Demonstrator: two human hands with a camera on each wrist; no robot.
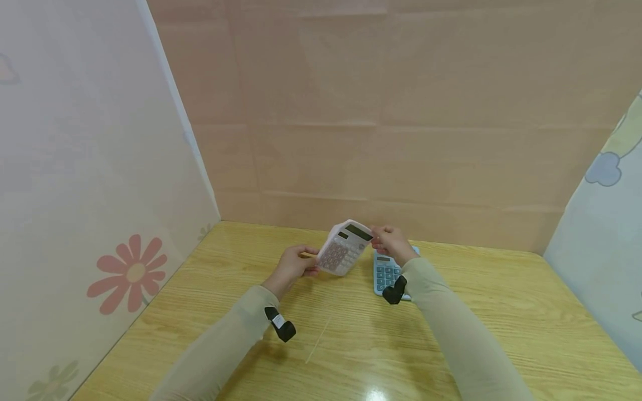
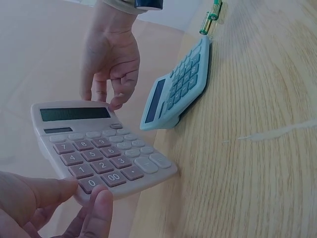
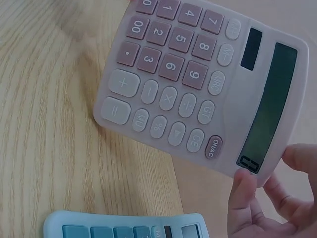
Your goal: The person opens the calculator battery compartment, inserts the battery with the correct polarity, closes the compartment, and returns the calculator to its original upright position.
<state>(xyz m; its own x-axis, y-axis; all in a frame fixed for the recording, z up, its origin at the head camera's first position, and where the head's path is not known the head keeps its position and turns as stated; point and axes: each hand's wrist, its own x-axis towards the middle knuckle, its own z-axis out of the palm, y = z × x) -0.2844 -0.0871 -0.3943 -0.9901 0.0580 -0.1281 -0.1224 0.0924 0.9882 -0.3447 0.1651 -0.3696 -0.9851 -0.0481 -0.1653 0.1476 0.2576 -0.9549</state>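
Observation:
A pale pink calculator (image 1: 338,253) with darker pink number keys is held up at a tilt over the table. My left hand (image 1: 292,265) pinches its lower left corner, thumb by the 0 key in the left wrist view. At the upper right corner, beside the screen, my right hand (image 1: 393,243) grips it between thumb and fingers. A "0" shows on the screen (image 3: 270,106) in the right wrist view. Just under my right wrist lies a light blue calculator (image 1: 383,273), its screen end raised; my hand and sleeve partly cover it in the head view.
Two green batteries (image 2: 210,17) lie on the wooden table (image 1: 501,323) near the blue calculator. Behind the table rises a tan covered wall (image 1: 376,139). Pale walls with printed flowers stand at the left (image 1: 60,195) and right (image 1: 617,234).

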